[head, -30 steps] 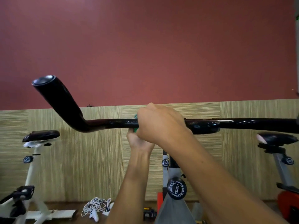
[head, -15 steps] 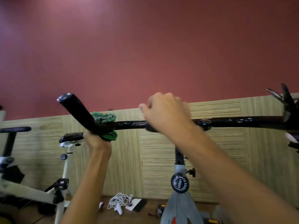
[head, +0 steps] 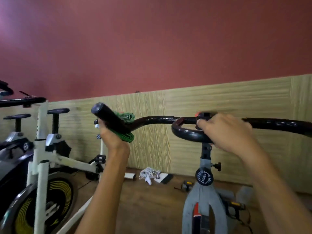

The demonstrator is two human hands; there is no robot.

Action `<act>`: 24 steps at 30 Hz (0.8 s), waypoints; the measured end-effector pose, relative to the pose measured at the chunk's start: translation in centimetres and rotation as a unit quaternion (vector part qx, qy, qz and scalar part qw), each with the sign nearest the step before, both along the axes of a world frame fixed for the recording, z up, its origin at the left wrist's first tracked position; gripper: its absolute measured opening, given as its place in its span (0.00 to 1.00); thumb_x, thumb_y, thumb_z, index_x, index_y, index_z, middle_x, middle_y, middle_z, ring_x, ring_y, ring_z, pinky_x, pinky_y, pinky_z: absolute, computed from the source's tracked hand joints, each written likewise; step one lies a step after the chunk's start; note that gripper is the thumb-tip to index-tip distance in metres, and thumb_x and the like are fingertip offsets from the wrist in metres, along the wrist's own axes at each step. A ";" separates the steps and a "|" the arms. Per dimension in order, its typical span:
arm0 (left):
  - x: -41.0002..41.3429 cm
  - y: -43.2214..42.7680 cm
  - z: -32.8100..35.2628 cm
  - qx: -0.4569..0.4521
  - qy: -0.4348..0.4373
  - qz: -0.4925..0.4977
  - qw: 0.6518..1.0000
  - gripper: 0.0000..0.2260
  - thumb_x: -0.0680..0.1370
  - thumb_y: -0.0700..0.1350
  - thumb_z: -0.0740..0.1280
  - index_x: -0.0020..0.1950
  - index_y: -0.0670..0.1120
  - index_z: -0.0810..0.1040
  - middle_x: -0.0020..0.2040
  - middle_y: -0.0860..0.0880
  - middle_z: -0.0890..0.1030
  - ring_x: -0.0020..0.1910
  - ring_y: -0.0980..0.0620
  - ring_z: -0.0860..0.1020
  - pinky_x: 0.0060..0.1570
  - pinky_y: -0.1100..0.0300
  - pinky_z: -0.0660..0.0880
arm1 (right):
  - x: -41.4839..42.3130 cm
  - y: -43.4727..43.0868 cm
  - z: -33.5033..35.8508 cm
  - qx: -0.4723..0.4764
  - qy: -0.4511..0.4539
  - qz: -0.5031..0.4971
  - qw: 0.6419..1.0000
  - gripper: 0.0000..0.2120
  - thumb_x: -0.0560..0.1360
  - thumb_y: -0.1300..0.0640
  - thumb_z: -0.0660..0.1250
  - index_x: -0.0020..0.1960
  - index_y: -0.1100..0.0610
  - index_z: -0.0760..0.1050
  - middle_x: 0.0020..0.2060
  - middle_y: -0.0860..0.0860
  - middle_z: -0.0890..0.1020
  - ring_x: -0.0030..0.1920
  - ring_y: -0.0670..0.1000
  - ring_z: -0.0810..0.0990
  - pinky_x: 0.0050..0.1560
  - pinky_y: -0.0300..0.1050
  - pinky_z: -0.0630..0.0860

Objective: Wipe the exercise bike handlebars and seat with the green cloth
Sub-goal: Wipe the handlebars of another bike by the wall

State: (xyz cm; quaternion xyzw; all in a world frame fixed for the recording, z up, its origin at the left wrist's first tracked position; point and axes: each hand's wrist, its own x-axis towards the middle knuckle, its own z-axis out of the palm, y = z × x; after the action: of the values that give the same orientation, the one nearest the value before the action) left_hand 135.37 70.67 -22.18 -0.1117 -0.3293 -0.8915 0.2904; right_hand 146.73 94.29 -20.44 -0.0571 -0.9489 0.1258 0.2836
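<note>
Left hand (head: 112,139) grips the green cloth (head: 127,127) around the handlebars (head: 158,119) just below the left tip. Right hand (head: 224,130) grasps the centre loop. Handlebar wiping; next, probably sweep the tip.

Left fingers behind green cloth (head: 127,128); handlebars (head: 278,125) cut off right.

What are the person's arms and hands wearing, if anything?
Nothing shows. The left hand and right hand are bare, with no gloves, rings or watch in sight. Both forearms are uncovered down to the picture's lower edge, so no sleeves appear.
</note>
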 end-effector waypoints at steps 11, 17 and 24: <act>3.2 -3.5 4.1 -0.062 -0.282 -0.110 0.951 0.38 0.73 0.66 0.66 0.72 0.39 0.72 0.63 0.38 0.78 0.61 0.40 0.78 0.61 0.46 0.75 | 0.8 -1.4 4.4 -0.035 -0.266 -0.014 0.963 0.23 0.86 0.50 0.45 0.48 0.52 0.78 0.35 0.45 0.76 0.45 0.51 0.79 0.62 0.48 0.64; 3.9 -6.1 9.7 -0.227 -0.390 -0.236 0.861 0.13 0.79 0.41 0.65 0.63 0.40 0.76 0.54 0.40 0.80 0.46 0.46 0.80 0.44 0.56 0.77 | 0.2 -2.1 7.1 -0.093 -0.401 -0.069 0.909 0.22 0.85 0.44 0.50 0.54 0.48 0.82 0.47 0.48 0.85 0.53 0.48 0.80 0.68 0.45 0.59; 2.4 -7.9 12.3 -0.411 -0.450 -0.233 0.758 0.10 0.76 0.31 0.69 0.56 0.39 0.79 0.47 0.42 0.83 0.41 0.48 0.82 0.38 0.60 0.79 | -0.4 -3.9 7.0 -0.192 -0.380 -0.116 0.897 0.15 0.83 0.46 0.57 0.53 0.47 0.82 0.38 0.45 0.83 0.51 0.49 0.82 0.75 0.50 0.57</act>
State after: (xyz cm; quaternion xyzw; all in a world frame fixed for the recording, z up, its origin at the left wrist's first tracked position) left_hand 137.79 62.82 -9.88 0.1202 -0.7207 -0.6582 -0.1815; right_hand 146.38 90.40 -13.44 -0.2634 -0.9286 0.2403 -0.1027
